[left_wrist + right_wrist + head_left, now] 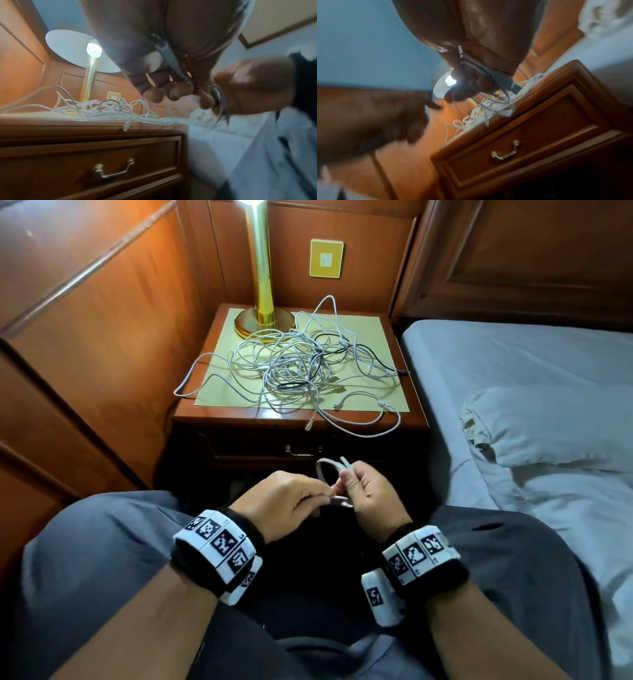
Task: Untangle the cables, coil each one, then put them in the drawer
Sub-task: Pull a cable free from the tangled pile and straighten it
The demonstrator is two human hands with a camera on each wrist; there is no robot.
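Note:
A short grey-white cable [329, 471] is folded into a small loop in front of the nightstand. Both hands hold it above my lap. My left hand [320, 495] pinches its lower end, and a plug end [169, 59] runs across that palm. My right hand [346, 483] grips the loop, with a USB plug [504, 79] sticking out past its fingers. A tangle of white and black cables [301, 364] lies on the nightstand top [411, 419]. The drawer [85, 159] below is closed, with a brass handle [113, 171].
A brass lamp [262, 268] stands lit at the back of the nightstand. One cable end [310, 426] hangs over its front edge. The bed [513, 371] with a pillow [548, 433] is close on the right. Wood panelling [85, 337] closes the left side.

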